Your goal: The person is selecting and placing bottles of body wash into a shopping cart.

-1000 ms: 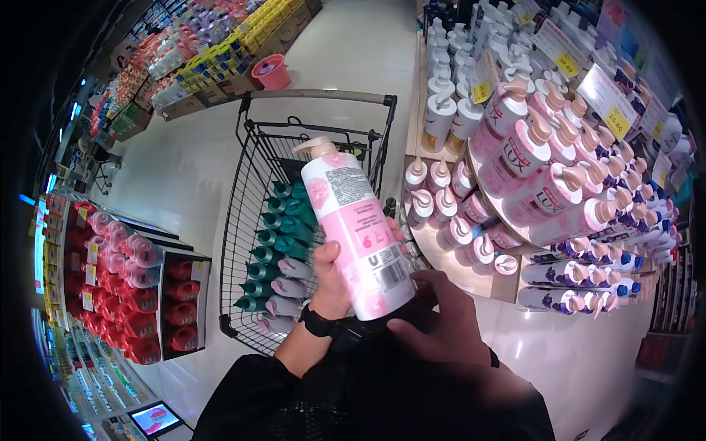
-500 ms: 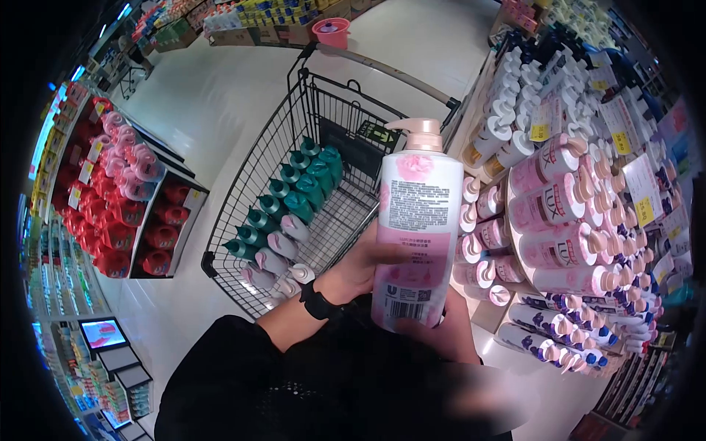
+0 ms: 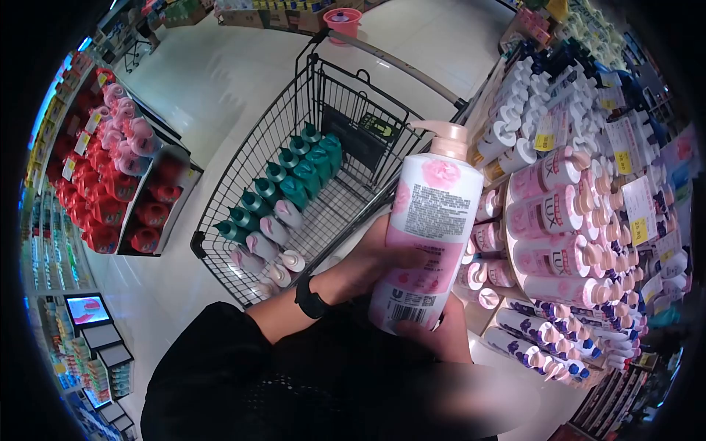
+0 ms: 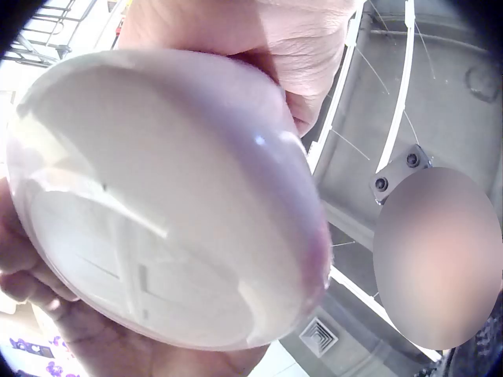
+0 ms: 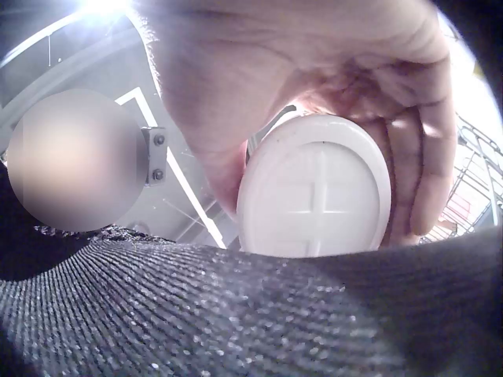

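Both hands hold a pink and white pump bottle, its printed back label facing me and its pump at the top. From the left side my left hand grips the middle, thumb across the pink part of the label. Low on the right, my right hand grips the bottle near its base, with the thumb by the barcode. In the left wrist view the bottle's white underside fills the middle. The right wrist view shows the bottle's base with the right hand's fingers curled around it.
A wire shopping cart stands ahead, holding green bottles and pale pink and white bottles. On the right, a display is stacked with similar pink pump bottles. Red bottles fill a stand at left.
The bottle has gone from tilted left to more upright and moved right in the view. My left thumb now crosses its label, and the right hand has taken hold of its lower part.
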`<action>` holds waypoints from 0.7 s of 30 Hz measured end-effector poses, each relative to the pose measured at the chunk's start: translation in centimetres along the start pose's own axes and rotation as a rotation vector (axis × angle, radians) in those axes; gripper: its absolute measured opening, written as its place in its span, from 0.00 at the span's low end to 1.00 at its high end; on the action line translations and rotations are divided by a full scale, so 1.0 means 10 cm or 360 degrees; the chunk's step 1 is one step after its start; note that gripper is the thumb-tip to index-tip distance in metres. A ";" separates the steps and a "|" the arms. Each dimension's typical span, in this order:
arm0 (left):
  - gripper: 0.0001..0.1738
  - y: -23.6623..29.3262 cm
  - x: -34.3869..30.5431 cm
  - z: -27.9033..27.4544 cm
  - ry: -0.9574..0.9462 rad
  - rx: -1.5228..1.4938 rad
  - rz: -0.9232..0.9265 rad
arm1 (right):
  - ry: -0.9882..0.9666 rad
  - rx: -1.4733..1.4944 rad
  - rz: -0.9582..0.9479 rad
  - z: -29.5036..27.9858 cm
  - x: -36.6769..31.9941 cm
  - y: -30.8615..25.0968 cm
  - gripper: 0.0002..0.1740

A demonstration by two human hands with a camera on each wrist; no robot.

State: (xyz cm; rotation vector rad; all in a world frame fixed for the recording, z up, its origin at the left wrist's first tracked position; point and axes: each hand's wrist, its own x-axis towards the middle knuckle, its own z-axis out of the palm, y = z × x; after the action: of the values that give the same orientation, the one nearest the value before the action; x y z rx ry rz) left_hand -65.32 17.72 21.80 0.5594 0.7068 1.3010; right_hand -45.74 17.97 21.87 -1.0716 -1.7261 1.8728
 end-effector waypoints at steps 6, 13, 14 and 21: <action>0.35 0.06 -0.13 -0.05 0.0085 0.0168 0.0088 | 0.0141 -0.0270 -0.0077 0.24 0.00 0.05 0.33; 0.39 0.99 -0.60 -0.77 0.0276 0.1287 0.0935 | -0.0003 -0.1302 -0.0316 1.06 0.62 -0.74 0.35; 0.38 0.87 -0.56 -0.65 0.0190 0.1392 0.0900 | 0.0007 -0.0959 -0.0153 0.78 0.53 -0.83 0.34; 0.37 -0.07 -0.47 -0.86 0.0156 0.1703 0.0885 | -0.0099 -0.0898 -0.0269 -0.02 0.41 -0.59 0.33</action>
State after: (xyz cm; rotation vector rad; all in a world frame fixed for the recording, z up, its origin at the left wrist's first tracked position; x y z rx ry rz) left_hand -71.79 12.83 16.24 1.6492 1.3968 1.3821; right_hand -49.52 22.12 26.41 -1.0138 -2.3779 1.3577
